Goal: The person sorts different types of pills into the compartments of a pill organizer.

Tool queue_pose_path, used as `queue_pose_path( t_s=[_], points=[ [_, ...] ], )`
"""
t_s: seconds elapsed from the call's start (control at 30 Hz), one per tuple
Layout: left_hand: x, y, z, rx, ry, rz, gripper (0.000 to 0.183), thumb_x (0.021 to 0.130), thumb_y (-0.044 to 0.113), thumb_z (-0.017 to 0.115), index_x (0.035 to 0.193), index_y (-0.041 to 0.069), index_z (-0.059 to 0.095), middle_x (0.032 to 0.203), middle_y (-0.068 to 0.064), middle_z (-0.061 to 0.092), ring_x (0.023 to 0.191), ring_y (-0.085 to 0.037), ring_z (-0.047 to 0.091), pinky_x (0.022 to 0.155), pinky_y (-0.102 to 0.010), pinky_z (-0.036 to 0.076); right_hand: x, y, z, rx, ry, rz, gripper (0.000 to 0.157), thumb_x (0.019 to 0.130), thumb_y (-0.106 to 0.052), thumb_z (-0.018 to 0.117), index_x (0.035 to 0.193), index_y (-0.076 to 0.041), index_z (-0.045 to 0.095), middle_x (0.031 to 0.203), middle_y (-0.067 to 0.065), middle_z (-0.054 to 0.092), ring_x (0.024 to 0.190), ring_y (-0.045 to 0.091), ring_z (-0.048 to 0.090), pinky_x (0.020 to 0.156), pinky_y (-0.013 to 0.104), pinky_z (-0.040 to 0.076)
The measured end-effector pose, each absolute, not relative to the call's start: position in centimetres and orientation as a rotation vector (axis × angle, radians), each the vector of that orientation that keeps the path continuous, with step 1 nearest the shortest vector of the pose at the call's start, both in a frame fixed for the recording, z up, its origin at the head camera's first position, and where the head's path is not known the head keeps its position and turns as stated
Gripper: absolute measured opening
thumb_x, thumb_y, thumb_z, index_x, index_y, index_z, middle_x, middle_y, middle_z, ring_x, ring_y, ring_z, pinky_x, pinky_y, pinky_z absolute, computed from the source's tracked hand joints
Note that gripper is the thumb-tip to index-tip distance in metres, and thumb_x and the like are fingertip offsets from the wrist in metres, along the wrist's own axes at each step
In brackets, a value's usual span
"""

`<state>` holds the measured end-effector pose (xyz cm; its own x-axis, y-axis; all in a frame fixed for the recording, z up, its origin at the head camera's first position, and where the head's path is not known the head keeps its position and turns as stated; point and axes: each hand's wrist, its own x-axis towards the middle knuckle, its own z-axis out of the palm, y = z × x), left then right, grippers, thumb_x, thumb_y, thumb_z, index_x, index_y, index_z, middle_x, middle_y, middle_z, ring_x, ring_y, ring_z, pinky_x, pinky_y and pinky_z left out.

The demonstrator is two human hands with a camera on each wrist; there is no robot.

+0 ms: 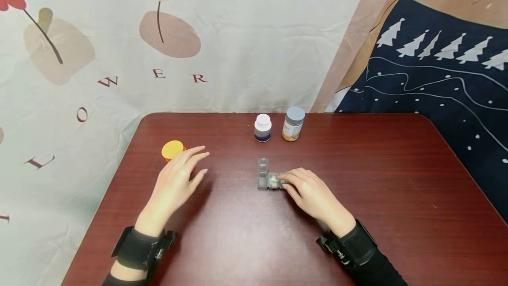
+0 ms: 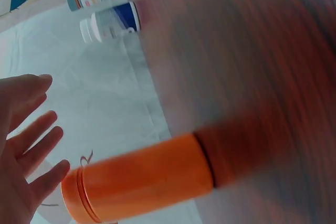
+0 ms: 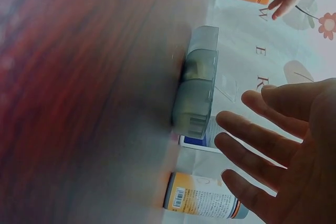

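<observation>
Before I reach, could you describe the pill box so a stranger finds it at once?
On the brown table, a white-capped bottle and a grey-capped bottle stand at the back. Closer lies a grey pill box: unlike the bottles, it is low, compartmented, its leftmost lid raised.

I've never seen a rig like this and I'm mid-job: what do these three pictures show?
There is no machine grip here, just a person's bare left hand and right hand. The main picture comes from a camera on the head; the others come from one on each wrist, so things look turned sideways. The table carries an orange bottle at the left, a white-capped bottle and a grey-capped bottle at the back, and a small see-through pill box with its leftmost lid up. The left hand is by the orange bottle, the right hand at the pill box; neither appears to hold anything.
</observation>
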<state>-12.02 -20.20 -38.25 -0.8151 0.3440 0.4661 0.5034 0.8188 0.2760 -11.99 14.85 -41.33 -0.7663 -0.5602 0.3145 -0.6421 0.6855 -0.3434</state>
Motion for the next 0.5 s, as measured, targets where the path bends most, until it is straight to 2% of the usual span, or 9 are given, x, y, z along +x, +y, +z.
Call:
queue_pose_path(
  t_s=[0.13, 0.27, 0.5],
  points=[
    [-12.2, -21.2, -38.0, -0.652, -2.572, -0.533, 0.050, 0.081, 0.009, 0.081, 0.128, 0.008, 0.064, 0.138, -0.009, 0.056, 0.121, -0.031, 0.054, 0.095, -0.049, 0.047, -12.0, 14.9, -41.3, 0.979, -2.713, 0.662, 0.019, 0.094, -0.014, 0.068, 0.112, -0.010, 0.072, 0.108, 0.000, 0.068, 0.102, 0.017, 0.061, 0.091, 0.040, 0.050],
    [-12.6, -22.0, -37.7, -0.661, -2.549, -0.504, 0.049, 0.080, 0.008, 0.081, 0.126, 0.006, 0.065, 0.137, -0.011, 0.056, 0.123, -0.033, 0.052, 0.103, -0.052, 0.039, -12.0, 14.9, -41.3, 0.975, -2.710, 0.658, 0.019, 0.093, -0.014, 0.069, 0.112, -0.010, 0.072, 0.108, 0.000, 0.068, 0.102, 0.017, 0.061, 0.091, 0.040, 0.050],
    [-13.4, -23.6, -37.2, -0.616, -2.559, -0.482, 0.053, 0.077, 0.005, 0.082, 0.127, 0.005, 0.063, 0.137, -0.013, 0.056, 0.127, -0.034, 0.048, 0.107, -0.051, 0.034, -12.0, 14.9, -41.4, 0.979, -2.692, 0.659, 0.019, 0.093, -0.013, 0.070, 0.111, -0.010, 0.071, 0.108, 0.001, 0.068, 0.102, 0.018, 0.062, 0.090, 0.041, 0.050]
  ],
)
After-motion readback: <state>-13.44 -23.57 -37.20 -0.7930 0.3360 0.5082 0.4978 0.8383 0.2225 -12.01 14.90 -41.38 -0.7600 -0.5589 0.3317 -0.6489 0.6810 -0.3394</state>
